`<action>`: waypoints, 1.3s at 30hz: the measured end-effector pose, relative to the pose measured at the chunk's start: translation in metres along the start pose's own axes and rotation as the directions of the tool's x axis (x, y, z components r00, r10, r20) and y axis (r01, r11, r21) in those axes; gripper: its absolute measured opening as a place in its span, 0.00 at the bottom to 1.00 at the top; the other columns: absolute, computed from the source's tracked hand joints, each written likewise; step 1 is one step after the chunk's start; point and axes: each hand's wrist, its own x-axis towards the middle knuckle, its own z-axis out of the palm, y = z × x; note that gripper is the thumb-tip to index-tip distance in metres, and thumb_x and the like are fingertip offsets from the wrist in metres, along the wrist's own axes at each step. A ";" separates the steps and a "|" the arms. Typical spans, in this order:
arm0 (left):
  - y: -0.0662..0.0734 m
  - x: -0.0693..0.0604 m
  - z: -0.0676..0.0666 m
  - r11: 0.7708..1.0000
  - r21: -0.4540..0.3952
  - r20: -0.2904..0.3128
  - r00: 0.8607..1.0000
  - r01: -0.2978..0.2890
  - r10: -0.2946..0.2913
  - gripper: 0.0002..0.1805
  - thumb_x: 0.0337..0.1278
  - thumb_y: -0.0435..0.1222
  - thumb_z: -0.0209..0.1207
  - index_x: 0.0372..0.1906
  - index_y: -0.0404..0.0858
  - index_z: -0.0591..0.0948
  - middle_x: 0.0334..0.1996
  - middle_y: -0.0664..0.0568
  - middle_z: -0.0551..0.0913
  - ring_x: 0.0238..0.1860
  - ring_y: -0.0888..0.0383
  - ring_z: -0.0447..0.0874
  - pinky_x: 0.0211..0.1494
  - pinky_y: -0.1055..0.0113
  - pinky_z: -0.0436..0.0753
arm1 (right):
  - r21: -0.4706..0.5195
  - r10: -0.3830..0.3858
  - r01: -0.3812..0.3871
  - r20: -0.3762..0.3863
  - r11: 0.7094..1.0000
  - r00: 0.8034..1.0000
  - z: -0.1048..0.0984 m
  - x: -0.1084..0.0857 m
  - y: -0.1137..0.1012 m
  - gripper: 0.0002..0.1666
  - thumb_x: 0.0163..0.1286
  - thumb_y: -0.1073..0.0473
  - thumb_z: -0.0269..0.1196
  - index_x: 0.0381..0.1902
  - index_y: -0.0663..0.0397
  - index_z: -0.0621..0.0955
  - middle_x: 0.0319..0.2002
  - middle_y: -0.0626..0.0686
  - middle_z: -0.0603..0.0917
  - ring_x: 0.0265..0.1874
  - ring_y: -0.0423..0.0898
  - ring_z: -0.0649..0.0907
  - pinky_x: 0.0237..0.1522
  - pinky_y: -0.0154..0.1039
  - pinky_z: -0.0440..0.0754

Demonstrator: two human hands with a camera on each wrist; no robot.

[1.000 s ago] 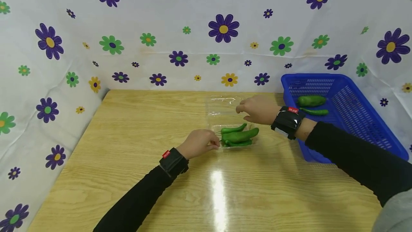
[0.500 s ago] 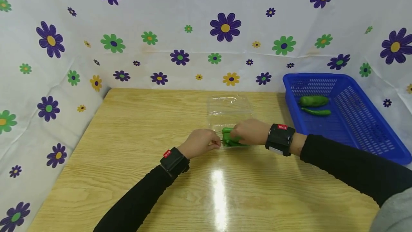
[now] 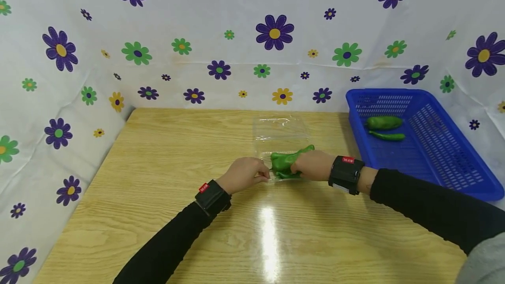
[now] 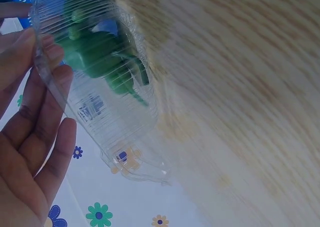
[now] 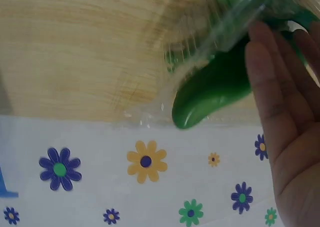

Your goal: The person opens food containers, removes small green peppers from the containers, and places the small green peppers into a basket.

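Left hand (image 3: 246,174) pinches the left edge of the clear, open-lidded plastic container (image 3: 281,129). Right hand (image 3: 315,165) touches the long, glossy green peppers (image 3: 282,162) inside; whether it grips cannot be told. Pale wood-grain tabletop (image 3: 177,143) extends leftward; blue perforated plastic basket (image 3: 394,92) stands right. Flowered white cloth (image 3: 225,8) behind.

R hand (image 3: 314,165) now on peppers (image 3: 282,162)

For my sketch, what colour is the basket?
The basket is blue; the head view shows it best.
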 end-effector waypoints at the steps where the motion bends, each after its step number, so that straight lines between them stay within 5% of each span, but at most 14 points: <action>1: 0.000 0.000 0.000 1.000 -0.001 -0.001 1.000 -0.001 0.001 0.02 0.53 0.40 0.64 0.31 0.48 0.86 0.31 0.59 0.84 0.32 0.64 0.81 0.35 0.72 0.78 | 0.002 0.008 -0.008 0.014 1.000 1.000 0.002 0.001 0.002 0.03 0.56 0.63 0.68 0.29 0.51 0.82 0.27 0.47 0.84 0.27 0.42 0.81 0.29 0.38 0.81; 14: 0.001 -0.001 -0.001 1.000 0.005 0.011 1.000 0.015 -0.015 0.02 0.54 0.41 0.64 0.31 0.49 0.86 0.31 0.60 0.84 0.32 0.65 0.80 0.34 0.73 0.77 | 0.033 0.027 -0.029 0.078 0.999 0.997 -0.002 0.012 0.003 0.16 0.51 0.65 0.72 0.40 0.54 0.85 0.39 0.52 0.87 0.37 0.47 0.84 0.39 0.41 0.83; 21: 0.003 -0.002 -0.004 1.000 -0.002 0.017 1.000 0.022 -0.022 0.02 0.53 0.40 0.64 0.31 0.48 0.86 0.30 0.59 0.84 0.31 0.64 0.80 0.35 0.73 0.78 | 0.048 0.013 -0.018 0.099 0.999 0.995 -0.003 0.016 0.001 0.05 0.55 0.66 0.68 0.31 0.54 0.83 0.27 0.47 0.82 0.25 0.40 0.75 0.30 0.36 0.78; 31: 0.004 -0.001 -0.004 1.000 -0.006 0.020 1.000 0.017 -0.016 0.02 0.53 0.40 0.64 0.31 0.48 0.86 0.31 0.59 0.84 0.31 0.64 0.80 0.34 0.73 0.77 | 0.064 -0.011 0.001 0.158 0.998 0.987 0.022 0.027 0.013 0.12 0.59 0.68 0.65 0.23 0.49 0.75 0.19 0.43 0.64 0.20 0.39 0.64 0.24 0.31 0.61; 39: 0.003 -0.001 -0.004 1.000 -0.006 0.012 1.000 0.010 -0.010 0.02 0.53 0.39 0.64 0.31 0.48 0.86 0.30 0.59 0.83 0.30 0.64 0.80 0.34 0.73 0.77 | 0.072 -0.012 0.001 0.152 0.997 0.988 0.029 0.031 0.015 0.12 0.59 0.68 0.64 0.21 0.50 0.75 0.19 0.43 0.64 0.20 0.39 0.64 0.23 0.31 0.60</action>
